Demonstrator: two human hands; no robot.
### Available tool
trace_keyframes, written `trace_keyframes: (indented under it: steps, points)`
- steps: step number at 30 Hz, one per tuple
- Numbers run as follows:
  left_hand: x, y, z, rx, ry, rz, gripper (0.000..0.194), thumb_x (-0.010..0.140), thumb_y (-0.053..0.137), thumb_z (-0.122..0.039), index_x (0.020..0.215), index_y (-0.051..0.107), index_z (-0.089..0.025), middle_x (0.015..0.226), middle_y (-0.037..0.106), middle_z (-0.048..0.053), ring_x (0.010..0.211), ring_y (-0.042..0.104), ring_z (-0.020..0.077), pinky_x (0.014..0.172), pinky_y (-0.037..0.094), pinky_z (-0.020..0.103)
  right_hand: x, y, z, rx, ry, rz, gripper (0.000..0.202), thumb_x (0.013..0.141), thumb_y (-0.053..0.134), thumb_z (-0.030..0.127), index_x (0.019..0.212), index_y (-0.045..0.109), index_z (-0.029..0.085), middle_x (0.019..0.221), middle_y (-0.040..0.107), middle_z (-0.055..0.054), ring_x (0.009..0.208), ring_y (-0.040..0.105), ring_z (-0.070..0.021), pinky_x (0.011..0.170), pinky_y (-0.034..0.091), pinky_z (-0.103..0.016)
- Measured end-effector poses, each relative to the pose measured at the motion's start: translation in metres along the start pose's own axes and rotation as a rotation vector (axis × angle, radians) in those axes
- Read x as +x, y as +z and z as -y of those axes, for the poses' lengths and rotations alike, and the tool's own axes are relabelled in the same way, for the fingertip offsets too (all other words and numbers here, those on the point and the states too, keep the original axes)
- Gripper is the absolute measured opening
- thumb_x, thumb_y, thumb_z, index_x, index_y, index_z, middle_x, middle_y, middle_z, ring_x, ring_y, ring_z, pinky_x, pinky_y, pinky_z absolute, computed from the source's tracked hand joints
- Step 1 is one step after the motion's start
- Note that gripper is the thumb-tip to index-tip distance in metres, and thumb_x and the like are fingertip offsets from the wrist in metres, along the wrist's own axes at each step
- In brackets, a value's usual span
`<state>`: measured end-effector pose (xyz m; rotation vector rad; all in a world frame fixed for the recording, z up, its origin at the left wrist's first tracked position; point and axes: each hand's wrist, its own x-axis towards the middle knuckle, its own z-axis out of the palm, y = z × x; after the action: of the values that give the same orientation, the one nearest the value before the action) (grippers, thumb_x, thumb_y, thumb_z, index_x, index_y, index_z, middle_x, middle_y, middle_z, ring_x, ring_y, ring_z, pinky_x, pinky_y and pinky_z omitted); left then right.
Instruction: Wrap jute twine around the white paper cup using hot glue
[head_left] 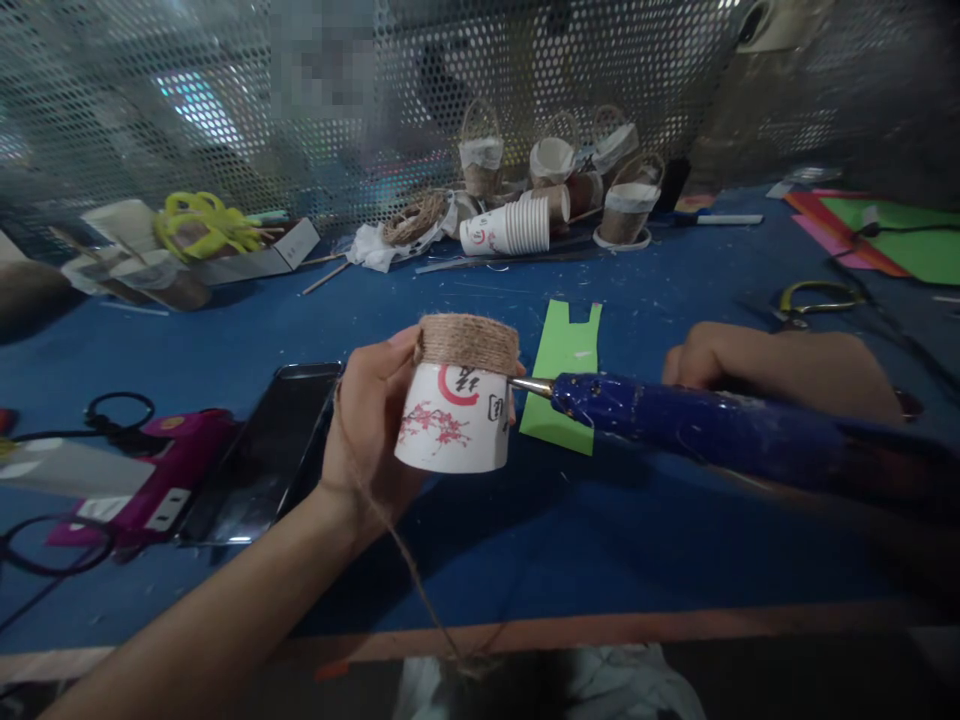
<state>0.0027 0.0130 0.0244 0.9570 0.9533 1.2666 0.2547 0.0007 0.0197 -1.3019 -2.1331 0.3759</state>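
Observation:
My left hand (375, 430) is closed around a white paper cup (450, 420) printed with pink blossoms and dark characters. Jute twine (469, 340) is wound in tight rows round the cup's upper part. Its loose end trails over my left wrist down to the table's front edge. In my right hand (780, 370) is a blue glue gun (675, 415), pointing left. Its metal nozzle meets the cup's side just below the lowest row of twine; whether glue is coming out is too small to tell. My right fingers are partly hidden behind the gun.
A green paper cutout (559, 400) lies behind the nozzle. To the left are a phone (262, 460) and a magenta power strip (172, 470). Stacked cups (510, 228) and several twine-wrapped baskets (630, 212) stand along the mesh panel (412, 90). Yellow-handled pliers (817, 295) and coloured sheets (900, 235) lie right.

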Motion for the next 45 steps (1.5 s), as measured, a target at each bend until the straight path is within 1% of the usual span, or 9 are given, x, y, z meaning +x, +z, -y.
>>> trace_keyframes:
  steps: [8, 17, 22, 27, 32, 35, 38, 41, 45]
  points:
    - [0.0, 0.001, 0.002, 0.05, 0.081, 0.061, 0.023, 0.086, 0.053, -0.023, 0.079, 0.072, -0.012, 0.061, 0.07, 0.002, 0.046, 0.059, 0.0124, 0.046, 0.051, 0.023, 0.004, -0.004, 0.005, 0.078, 0.121, 0.07, 0.016, 0.076, 0.058, 0.033, 0.063, 0.049, 0.027, 0.059, 0.065, 0.001, 0.053, 0.058, -0.0196, 0.054, 0.034, -0.031]
    - [0.0, 0.002, -0.004, -0.045, -0.071, -0.021, 0.03, 0.08, 0.052, -0.03, 0.087, 0.073, -0.009, 0.067, 0.074, 0.007, 0.041, 0.062, 0.0184, 0.041, 0.055, 0.033, 0.003, -0.004, 0.006, 0.086, 0.101, 0.059, 0.016, 0.077, 0.059, 0.034, 0.064, 0.052, 0.027, 0.06, 0.065, 0.002, 0.054, 0.06, -0.0189, 0.053, 0.035, -0.03]
    - [0.003, 0.003, -0.006, -0.025, -0.142, -0.097, 0.034, 0.073, 0.058, -0.033, 0.094, 0.072, -0.01, 0.078, 0.077, 0.009, 0.044, 0.067, 0.0274, 0.031, 0.052, 0.039, 0.002, 0.001, -0.005, 0.006, -0.02, -0.008, 0.015, 0.077, 0.061, 0.03, 0.067, 0.05, 0.027, 0.059, 0.064, 0.006, 0.051, 0.06, -0.0163, 0.052, 0.033, -0.028]
    - [0.0, 0.006, -0.006, -0.014, -0.118, -0.079, 0.038, 0.067, 0.069, -0.034, 0.096, 0.073, -0.009, 0.083, 0.076, 0.01, 0.049, 0.068, 0.0248, 0.034, 0.053, 0.035, 0.001, 0.005, -0.015, 0.002, -0.179, -0.038, 0.021, 0.079, 0.065, 0.036, 0.068, 0.05, 0.026, 0.053, 0.061, 0.008, 0.042, 0.056, -0.0128, 0.046, 0.029, -0.027]
    - [-0.002, 0.005, -0.008, -0.053, -0.108, -0.124, 0.04, 0.072, 0.069, -0.037, 0.101, 0.072, -0.009, 0.084, 0.075, 0.011, 0.059, 0.07, 0.0245, 0.04, 0.056, 0.032, 0.003, 0.004, -0.01, -0.097, -0.072, 0.036, 0.016, 0.081, 0.06, 0.034, 0.074, 0.049, 0.026, 0.06, 0.063, 0.005, 0.051, 0.056, -0.0139, 0.053, 0.033, -0.028]
    - [0.001, 0.003, -0.009, -0.098, -0.112, -0.025, 0.033, 0.082, 0.059, -0.034, 0.1, 0.073, -0.011, 0.082, 0.075, 0.01, 0.059, 0.071, 0.0259, 0.04, 0.055, 0.033, 0.009, 0.004, -0.011, -0.112, -0.098, 0.02, 0.013, 0.082, 0.061, 0.029, 0.078, 0.049, 0.026, 0.061, 0.06, 0.005, 0.05, 0.053, -0.0147, 0.052, 0.033, -0.028]
    - [0.003, 0.0, -0.005, -0.133, -0.123, 0.106, 0.033, 0.093, 0.048, -0.035, 0.098, 0.072, -0.013, 0.083, 0.076, 0.008, 0.063, 0.075, 0.0263, 0.046, 0.058, 0.033, 0.016, 0.005, -0.016, -0.179, 0.01, 0.076, 0.013, 0.085, 0.063, 0.029, 0.092, 0.054, 0.024, 0.079, 0.069, -0.002, 0.065, 0.062, -0.0208, 0.059, 0.039, -0.031]
    - [0.002, -0.004, 0.002, -0.062, -0.048, 0.121, 0.033, 0.091, 0.06, -0.037, 0.108, 0.071, -0.011, 0.098, 0.079, 0.013, 0.074, 0.077, 0.0246, 0.061, 0.061, 0.031, 0.02, 0.012, -0.027, -0.203, 0.13, 0.15, 0.03, 0.085, 0.065, 0.036, 0.111, 0.058, 0.023, 0.11, 0.071, -0.01, 0.091, 0.068, -0.0309, 0.073, 0.047, -0.039]
    - [0.0, -0.01, 0.009, 0.101, -0.008, 0.173, 0.06, 0.078, 0.081, -0.044, 0.128, 0.055, -0.023, 0.115, 0.073, 0.008, 0.088, 0.074, 0.0224, 0.08, 0.062, 0.036, 0.022, 0.019, -0.04, -0.156, -0.03, 0.194, 0.04, 0.087, 0.063, 0.037, 0.124, 0.061, 0.02, 0.127, 0.065, -0.015, 0.118, 0.061, -0.0374, 0.098, 0.046, -0.053]
